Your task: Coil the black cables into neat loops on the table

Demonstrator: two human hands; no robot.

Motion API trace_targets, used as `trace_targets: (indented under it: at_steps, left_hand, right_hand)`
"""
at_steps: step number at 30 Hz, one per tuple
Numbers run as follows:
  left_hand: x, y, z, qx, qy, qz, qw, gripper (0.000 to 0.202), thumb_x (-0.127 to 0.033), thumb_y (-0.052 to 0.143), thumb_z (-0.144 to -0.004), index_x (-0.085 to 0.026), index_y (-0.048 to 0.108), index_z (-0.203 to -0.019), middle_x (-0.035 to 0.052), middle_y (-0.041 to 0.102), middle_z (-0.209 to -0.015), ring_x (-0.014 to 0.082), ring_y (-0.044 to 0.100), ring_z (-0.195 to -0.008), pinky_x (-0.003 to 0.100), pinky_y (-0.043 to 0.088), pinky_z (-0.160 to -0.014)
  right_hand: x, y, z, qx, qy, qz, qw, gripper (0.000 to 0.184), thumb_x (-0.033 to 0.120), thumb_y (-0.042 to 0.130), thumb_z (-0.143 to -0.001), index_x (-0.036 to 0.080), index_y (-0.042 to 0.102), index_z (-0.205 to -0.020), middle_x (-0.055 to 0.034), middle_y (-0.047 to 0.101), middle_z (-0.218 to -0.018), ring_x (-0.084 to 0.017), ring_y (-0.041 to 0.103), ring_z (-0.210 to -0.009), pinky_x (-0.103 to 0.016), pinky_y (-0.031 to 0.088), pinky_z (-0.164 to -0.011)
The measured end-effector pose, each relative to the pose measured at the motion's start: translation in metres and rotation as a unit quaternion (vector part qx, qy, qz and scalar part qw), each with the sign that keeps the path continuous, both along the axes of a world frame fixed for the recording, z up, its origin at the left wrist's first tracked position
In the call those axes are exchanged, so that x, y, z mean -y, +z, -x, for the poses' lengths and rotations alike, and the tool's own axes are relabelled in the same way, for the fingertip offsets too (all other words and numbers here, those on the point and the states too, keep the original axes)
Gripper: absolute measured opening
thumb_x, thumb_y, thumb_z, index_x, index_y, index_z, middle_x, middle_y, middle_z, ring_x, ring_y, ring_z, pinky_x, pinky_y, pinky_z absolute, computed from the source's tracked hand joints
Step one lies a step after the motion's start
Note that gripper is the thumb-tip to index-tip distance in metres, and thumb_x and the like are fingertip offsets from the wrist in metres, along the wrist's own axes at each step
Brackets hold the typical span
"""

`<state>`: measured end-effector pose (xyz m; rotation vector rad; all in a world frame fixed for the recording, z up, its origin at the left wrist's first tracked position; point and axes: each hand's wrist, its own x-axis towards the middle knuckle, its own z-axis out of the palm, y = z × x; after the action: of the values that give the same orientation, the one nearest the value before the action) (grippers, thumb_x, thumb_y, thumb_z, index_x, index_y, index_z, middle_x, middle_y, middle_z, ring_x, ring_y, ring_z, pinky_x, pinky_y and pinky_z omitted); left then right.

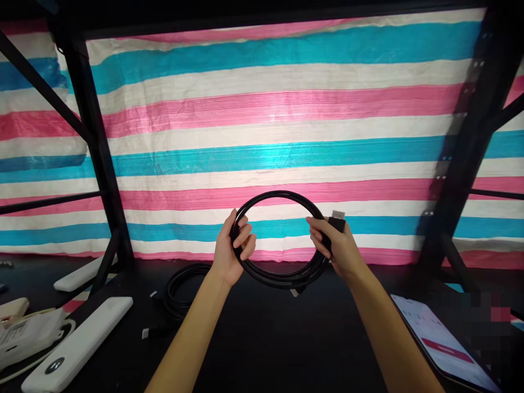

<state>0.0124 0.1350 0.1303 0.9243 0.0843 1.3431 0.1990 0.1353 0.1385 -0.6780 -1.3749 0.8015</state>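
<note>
A coiled black HDMI cable [282,194] hangs upright in the air as a wide ring between my two hands. On the left of the ring, my left hand [232,248] has its fingers wrapped round the strands. Opposite it, my right hand [338,243] is closed on the coil's right side. One HDMI plug [337,220] with a silver tip sticks up above my right hand. The other end, with a pale tip [294,293], shows at the bottom of the ring. A second coiled black cable [174,289] lies on the dark surface, partly behind my left forearm.
A long white device with a round dark button [82,344] lies at the left, near a white adapter with a cord [33,333]. Behind it is another white bar [79,274]. A lit phone [442,341] rests at the right. Black frame posts [96,142] stand before striped sheeting [286,103].
</note>
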Motion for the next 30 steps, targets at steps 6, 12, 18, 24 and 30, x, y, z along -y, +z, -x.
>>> trace_targets:
  at_steps: [6, 12, 18, 24, 30]
  left_hand:
    - [-0.001, -0.003, -0.001, 0.036, -0.063, 0.009, 0.997, 0.025, -0.031, 0.043, -0.089, -0.018, 0.042, -0.067, -0.0090, 0.017, -0.041, 0.0056, 0.022, -0.029, 0.019, 0.018, -0.033]
    - [-0.004, -0.009, -0.011, 0.014, -0.007, 0.028, 0.999, 0.024, -0.036, 0.046, -0.088, -0.018, 0.046, -0.072, -0.0101, 0.017, -0.041, 0.0044, 0.016, -0.028, 0.019, 0.015, -0.032]
    - [-0.007, -0.022, -0.026, -0.004, 0.129, 0.056, 0.990, 0.053, -0.051, 0.053, -0.080, -0.020, 0.021, -0.051, -0.0093, 0.015, -0.038, 0.0038, 0.016, -0.028, 0.020, 0.015, -0.031]
    - [-0.014, -0.023, -0.024, -0.099, 0.170, 0.002, 0.980, 0.055, -0.063, 0.043, -0.078, -0.021, 0.024, -0.049, -0.0081, 0.021, -0.035, 0.0064, 0.027, -0.029, 0.020, 0.022, -0.035]
    - [-0.027, -0.021, 0.006, -0.338, 0.295, 0.027, 0.893, 0.050, -0.068, 0.050, -0.069, -0.018, 0.052, -0.072, 0.0029, 0.058, -0.045, 0.0161, 0.053, -0.046, 0.023, 0.036, -0.047]
  right_hand:
    - [-0.001, 0.000, -0.003, -0.015, -0.019, 0.008, 1.000, 0.040, 0.030, 0.064, -0.075, 0.018, 0.041, -0.045, 0.0054, 0.035, -0.042, -0.003, 0.026, -0.031, -0.024, 0.020, -0.035]
    - [-0.002, 0.001, -0.004, -0.047, -0.031, 0.034, 0.998, 0.035, 0.026, 0.066, -0.071, 0.017, 0.044, -0.046, 0.0048, 0.038, -0.045, -0.003, 0.026, -0.032, -0.023, 0.021, -0.034]
    - [0.000, 0.004, -0.001, -0.056, -0.012, 0.053, 0.997, 0.033, 0.025, 0.068, -0.068, 0.017, 0.046, -0.046, 0.0053, 0.038, -0.043, -0.002, 0.023, -0.031, -0.023, 0.021, -0.033]
    - [-0.002, 0.002, 0.003, -0.120, -0.029, 0.057, 0.991, 0.031, 0.024, 0.069, -0.065, 0.016, 0.046, -0.045, 0.0042, 0.041, -0.047, -0.001, 0.021, -0.033, -0.024, 0.017, -0.032]
    - [-0.016, -0.013, 0.018, -0.162, -0.022, 0.070, 0.984, 0.033, 0.023, 0.064, -0.069, 0.018, 0.043, -0.045, 0.0051, 0.035, -0.046, -0.003, 0.022, -0.035, -0.023, 0.020, -0.035]
